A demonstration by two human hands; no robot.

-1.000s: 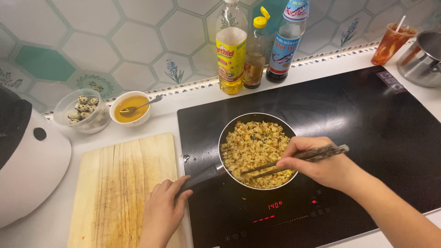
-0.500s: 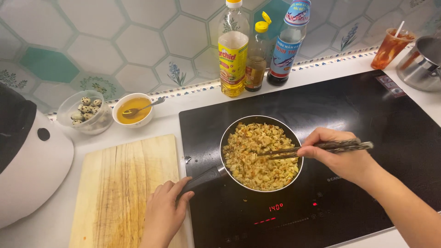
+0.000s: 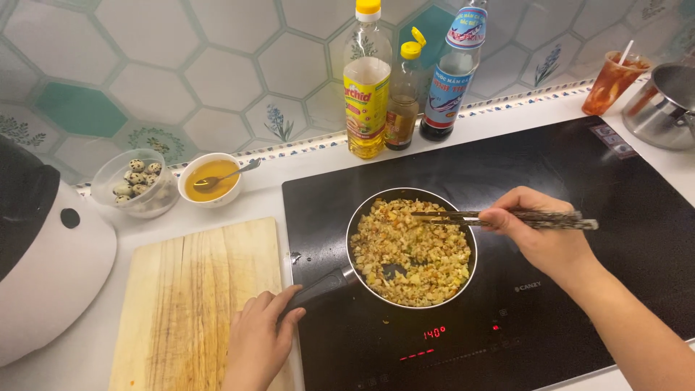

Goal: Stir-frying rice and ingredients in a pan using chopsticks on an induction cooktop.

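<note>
Black induction hob (image 3: 550, 188) fills the right side of the white counter; red digits lit near its front edge. Left edge: big white-and-black appliance (image 3: 43, 253), rounded body. Wooden cutting board (image 3: 192, 304) lies btwn appliance & hob, just beside the hob's left edge. Small frying pan (image 3: 411, 246) sits on hob's left part, full of chopped yellow-brown food, dark handle pointing front-left. Left hand (image 3: 259, 340) has its fingers curled round the end of the pan handle, wrist over the board. Right hand (image 3: 539, 232) is closed on a pair of dark chopsticks (image 3: 499, 217), held roughly level, tips over the food at the pan's upper right. Back wall: three bottles (image 3: 405, 80) w/ yellow & blue labels, standing close together. Far right: metal pot (image 3: 662, 108), cup of red drink (image 3: 612, 83) w/ straw beside it. Back left: clear bowl of speckled eggs (image 3: 137, 181), touching or nearly touching the white bowl of orange sauce (image 3: 210, 179) w/ spoon in it.
</note>
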